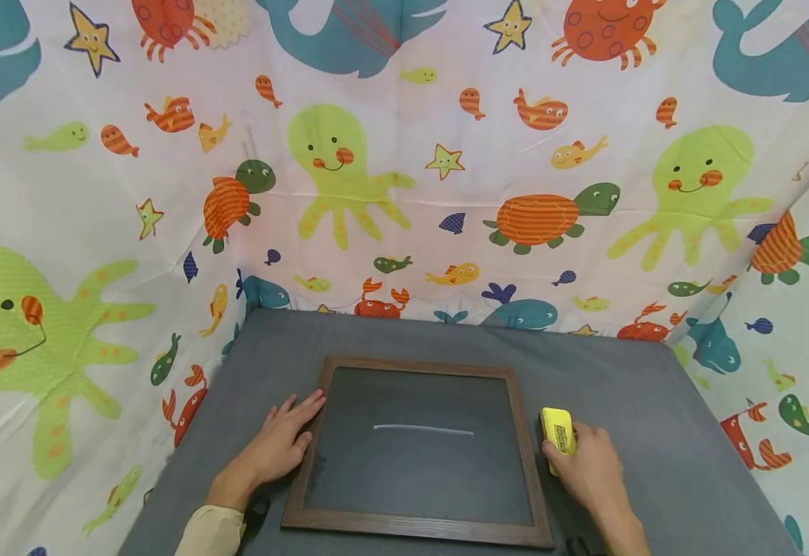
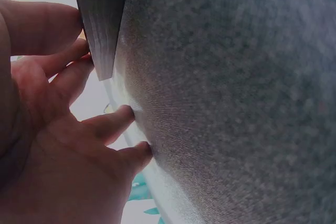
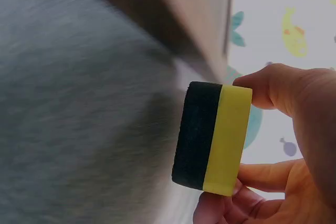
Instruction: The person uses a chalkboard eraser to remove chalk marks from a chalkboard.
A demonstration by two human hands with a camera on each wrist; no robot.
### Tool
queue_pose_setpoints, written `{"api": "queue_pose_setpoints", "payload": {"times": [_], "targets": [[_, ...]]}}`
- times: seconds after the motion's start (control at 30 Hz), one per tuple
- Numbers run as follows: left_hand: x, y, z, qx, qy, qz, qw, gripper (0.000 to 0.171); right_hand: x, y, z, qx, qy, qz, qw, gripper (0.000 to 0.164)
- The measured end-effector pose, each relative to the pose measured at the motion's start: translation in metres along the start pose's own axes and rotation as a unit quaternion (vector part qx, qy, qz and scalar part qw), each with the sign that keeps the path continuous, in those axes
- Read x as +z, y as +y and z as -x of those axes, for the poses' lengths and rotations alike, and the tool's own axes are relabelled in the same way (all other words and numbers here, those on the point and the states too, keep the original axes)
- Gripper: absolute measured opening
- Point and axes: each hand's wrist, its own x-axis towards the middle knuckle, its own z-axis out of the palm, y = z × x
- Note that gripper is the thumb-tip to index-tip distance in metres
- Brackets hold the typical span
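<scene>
Your left hand [image 1: 279, 443] rests, fingers extended, against the framed chalkboard [image 1: 418, 475]'s left side, presumably steadying it, while your right hand [image 1: 595, 466], well apart, pinches the yellow eraser [image 1: 558, 431] beside the opposite side, keeping the eraser's dark, perhaps felt, face [image 3: 195, 136] uncovered.

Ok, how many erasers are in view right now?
1: the yellow eraser, held in the right hand just off the right side of the wood-framed chalkboard. Any under the chalkboard would be hidden.
</scene>
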Motion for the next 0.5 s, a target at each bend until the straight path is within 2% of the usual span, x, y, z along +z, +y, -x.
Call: {"api": "queue_pose_setpoints", "payload": {"times": [0.27, 0.5], "targets": [[-0.001, -0.001, 0.001, -0.002, 0.001, -0.001, 1.0000, 0.066, -0.020, -0.032, 0.006, -0.022, 0.020, -0.006, 1.000, 0.077], [0.000, 0.000, 0.001, 0.000, 0.000, 0.003, 1.0000, 0.066, -0.015, -0.054, 0.009, -0.050, 0.029, -0.006, 0.998, 0.074]]}}
